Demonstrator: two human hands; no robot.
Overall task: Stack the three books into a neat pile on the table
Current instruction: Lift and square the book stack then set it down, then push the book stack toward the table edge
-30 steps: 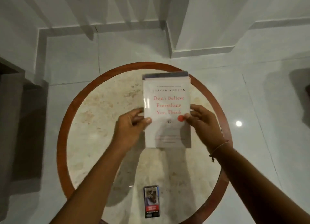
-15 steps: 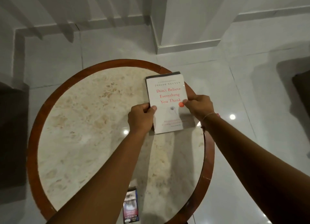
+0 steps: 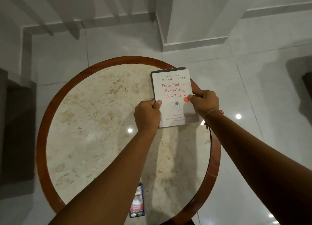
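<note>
A white book (image 3: pixel 173 93) with red title lettering lies on top of a pile at the far right of the round table (image 3: pixel 101 123). A dark book's edge (image 3: pixel 168 70) shows under it along the top and left sides; whether more books lie beneath is hidden. My left hand (image 3: pixel 147 115) grips the pile's lower left edge, thumb on the white cover. My right hand (image 3: pixel 205 103) holds the right edge, thumb pressed on the cover near a red dot.
The table has a beige marble top and a brown wooden rim (image 3: pixel 42 123). A small printed packet (image 3: pixel 137 202) lies near the front edge. White tiled floor surrounds the table, with a white pillar base (image 3: pixel 194 44) behind and dark furniture (image 3: pixel 16 132) at the left.
Both hands carried the white book away from me and down onto the pile at the table's far right. The view shifted, so the table now sits further left in frame.
</note>
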